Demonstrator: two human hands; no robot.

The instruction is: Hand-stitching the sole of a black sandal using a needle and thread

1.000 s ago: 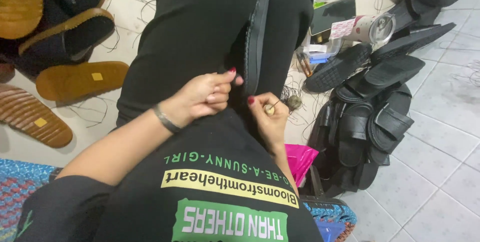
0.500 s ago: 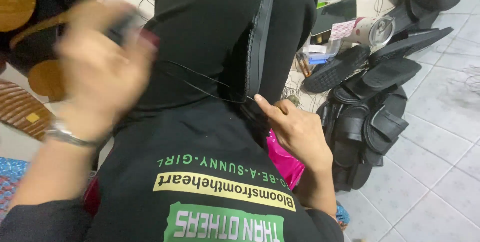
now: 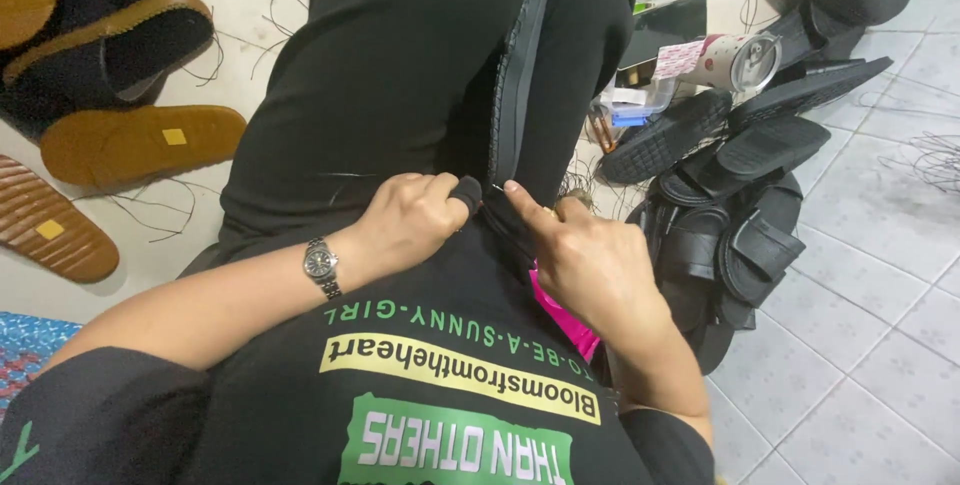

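1. I see the left hand (image 3: 415, 220) curled at the near end of a black sandal sole (image 3: 520, 75) that stands on edge between the person's legs. Its fingers are closed tight, one fingertip capped in black and pressed against the sole's edge. I cannot tell whether it grips the sole or only braces it.
2. The right hand (image 3: 585, 255) sits just beside the left. Its forefinger is stretched toward the same spot, and the other fingers are folded in. A thin needle (image 3: 497, 186) shows between the two hands. I cannot tell which hand holds it.
3. The sole runs from the hands up along the lap, its stitched rim facing the camera.
4. A wristwatch (image 3: 321, 266) is on the left wrist.
5. A pile of black sandals (image 3: 745, 195) lies right of the lap on the tiled floor (image 3: 880, 345).
6. Tan soles (image 3: 140, 143) and loose threads lie to the left.
7. A metal cup (image 3: 735, 60) lies on its side behind the pile.
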